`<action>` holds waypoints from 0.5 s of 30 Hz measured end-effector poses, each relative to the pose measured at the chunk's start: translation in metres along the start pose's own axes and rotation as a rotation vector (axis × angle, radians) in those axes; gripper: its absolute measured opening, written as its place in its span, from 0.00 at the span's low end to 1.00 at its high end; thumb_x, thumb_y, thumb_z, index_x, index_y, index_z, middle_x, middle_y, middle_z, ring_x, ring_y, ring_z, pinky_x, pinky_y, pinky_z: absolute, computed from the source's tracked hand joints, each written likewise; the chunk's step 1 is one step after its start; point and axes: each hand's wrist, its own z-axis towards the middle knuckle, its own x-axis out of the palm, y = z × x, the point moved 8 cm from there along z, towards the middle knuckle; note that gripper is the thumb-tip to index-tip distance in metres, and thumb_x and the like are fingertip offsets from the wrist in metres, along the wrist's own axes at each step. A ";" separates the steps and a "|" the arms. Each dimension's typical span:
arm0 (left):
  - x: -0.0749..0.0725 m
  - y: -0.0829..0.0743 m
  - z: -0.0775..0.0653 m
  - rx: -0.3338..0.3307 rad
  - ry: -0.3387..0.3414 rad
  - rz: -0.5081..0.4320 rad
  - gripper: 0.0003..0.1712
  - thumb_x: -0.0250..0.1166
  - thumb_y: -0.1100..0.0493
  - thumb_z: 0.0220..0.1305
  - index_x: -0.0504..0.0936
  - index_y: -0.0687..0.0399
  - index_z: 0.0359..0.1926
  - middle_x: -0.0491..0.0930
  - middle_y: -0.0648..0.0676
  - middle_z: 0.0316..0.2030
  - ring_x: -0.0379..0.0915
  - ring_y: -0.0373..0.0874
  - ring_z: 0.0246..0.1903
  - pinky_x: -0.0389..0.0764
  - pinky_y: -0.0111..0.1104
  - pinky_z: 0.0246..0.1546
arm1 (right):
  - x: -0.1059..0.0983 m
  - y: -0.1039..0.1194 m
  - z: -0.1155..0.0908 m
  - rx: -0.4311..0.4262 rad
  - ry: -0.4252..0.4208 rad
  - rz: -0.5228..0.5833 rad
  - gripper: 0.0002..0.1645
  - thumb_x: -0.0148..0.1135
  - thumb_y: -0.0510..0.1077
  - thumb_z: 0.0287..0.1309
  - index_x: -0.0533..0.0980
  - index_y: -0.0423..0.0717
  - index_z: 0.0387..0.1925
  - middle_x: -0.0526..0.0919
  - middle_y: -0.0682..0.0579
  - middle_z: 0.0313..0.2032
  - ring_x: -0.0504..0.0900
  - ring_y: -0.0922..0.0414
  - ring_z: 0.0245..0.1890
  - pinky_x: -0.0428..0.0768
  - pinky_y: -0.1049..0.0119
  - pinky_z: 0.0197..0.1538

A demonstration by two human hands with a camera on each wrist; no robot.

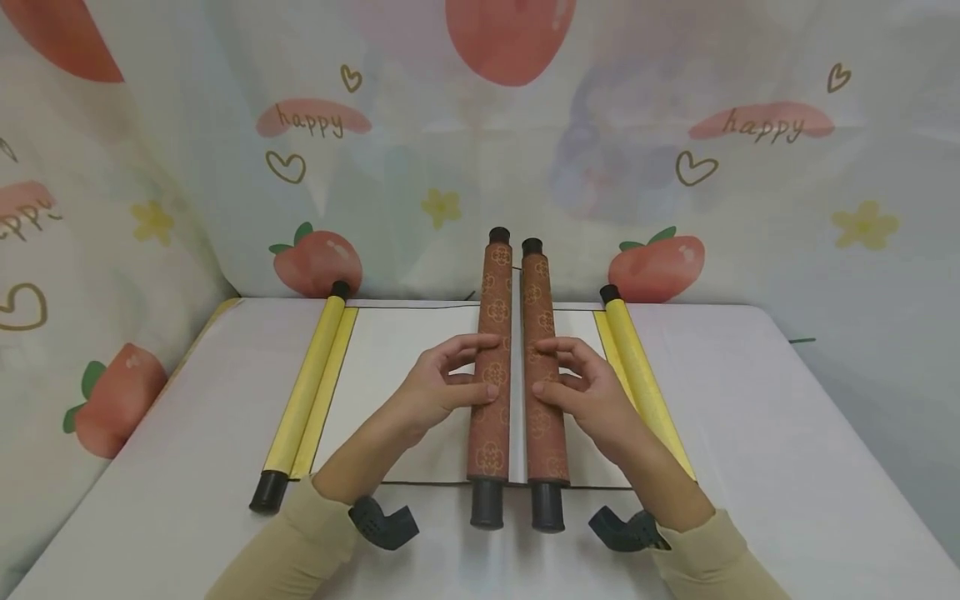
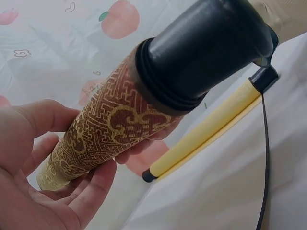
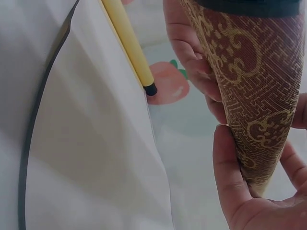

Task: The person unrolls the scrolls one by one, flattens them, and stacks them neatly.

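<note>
Two rolled scrolls in brown brocade with gold patterns and black end knobs stand side by side in the head view, a narrow gap between them. My left hand [image 1: 442, 379] grips the left brown scroll [image 1: 491, 333], fingers and thumb around its middle. Around the right brown scroll [image 1: 540, 333] curls my right hand [image 1: 581, 387] in the same way. Both scrolls overlap a spread white sheet [image 1: 405, 333] with thin dark edges. In the left wrist view a black knob [image 2: 206, 52] looms close to the camera, and brocade [image 3: 259, 86] fills the right wrist view's right side.
A yellow roll [image 1: 311, 375] with black ends lies along the sheet's left side, and another yellow roll [image 1: 652, 383] along its right. The table [image 1: 780, 433] has a white cover. Behind it hangs a printed cloth backdrop [image 1: 487, 150].
</note>
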 end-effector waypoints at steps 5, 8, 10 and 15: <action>0.001 -0.001 0.000 0.009 -0.002 0.008 0.35 0.70 0.66 0.59 0.73 0.45 0.67 0.71 0.58 0.64 0.81 0.48 0.48 0.82 0.36 0.45 | 0.000 0.000 0.000 0.003 0.009 -0.006 0.30 0.63 0.37 0.63 0.68 0.48 0.65 0.67 0.44 0.65 0.79 0.50 0.54 0.83 0.60 0.48; 0.001 -0.002 -0.001 0.012 -0.004 0.014 0.35 0.70 0.66 0.59 0.74 0.45 0.66 0.71 0.58 0.64 0.81 0.47 0.48 0.82 0.36 0.44 | 0.001 0.000 0.000 0.004 0.015 -0.010 0.29 0.63 0.37 0.63 0.69 0.49 0.65 0.67 0.45 0.65 0.79 0.50 0.54 0.83 0.60 0.48; 0.001 -0.002 0.000 0.013 -0.004 0.018 0.34 0.70 0.66 0.59 0.74 0.44 0.66 0.71 0.57 0.64 0.81 0.48 0.47 0.82 0.36 0.44 | 0.002 0.001 0.000 0.004 0.021 -0.007 0.29 0.63 0.38 0.64 0.69 0.48 0.65 0.67 0.45 0.65 0.79 0.50 0.54 0.83 0.60 0.48; 0.001 -0.003 -0.001 0.022 0.006 0.017 0.35 0.71 0.66 0.59 0.74 0.44 0.67 0.71 0.57 0.65 0.81 0.47 0.47 0.82 0.36 0.44 | 0.004 0.001 0.000 0.017 0.028 -0.010 0.30 0.66 0.41 0.63 0.68 0.50 0.65 0.68 0.43 0.63 0.80 0.49 0.51 0.84 0.58 0.47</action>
